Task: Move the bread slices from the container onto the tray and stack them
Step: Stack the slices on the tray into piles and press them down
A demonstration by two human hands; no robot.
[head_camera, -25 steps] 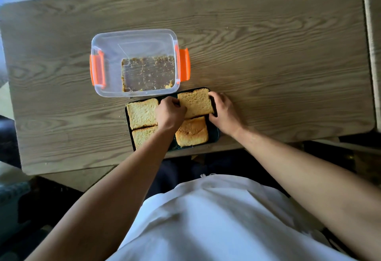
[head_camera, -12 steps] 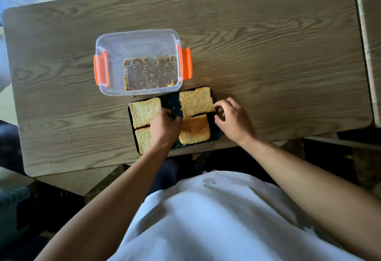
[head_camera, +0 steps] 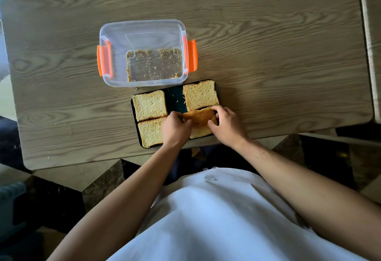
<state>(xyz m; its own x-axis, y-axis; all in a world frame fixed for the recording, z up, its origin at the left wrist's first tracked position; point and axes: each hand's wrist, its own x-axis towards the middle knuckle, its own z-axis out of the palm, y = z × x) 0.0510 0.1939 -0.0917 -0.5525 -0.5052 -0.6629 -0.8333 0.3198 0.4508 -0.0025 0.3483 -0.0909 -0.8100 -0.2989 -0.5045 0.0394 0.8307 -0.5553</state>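
A dark tray (head_camera: 174, 100) lies at the table's near edge with several bread slices on it. One slice (head_camera: 149, 105) sits at the far left, one (head_camera: 149, 134) at the near left, one (head_camera: 200, 95) at the far right. The near-right crust slice (head_camera: 199, 117) is gripped from both sides: my left hand (head_camera: 176, 130) holds its left edge, my right hand (head_camera: 225, 125) its right edge. The clear container (head_camera: 144, 52) with orange clips stands just beyond the tray and holds only crumbs.
The wooden table (head_camera: 268, 54) stretches wide to the right and behind the container. A second table's edge (head_camera: 371, 44) shows at the far right. Crumbs lie on the table left of the tray. Floor and my white shirt fill the bottom.
My right hand moved from the tray's right rim onto the near-right slice. My left hand shifted from the tray's middle to that slice's left edge. Both hands now grip it.
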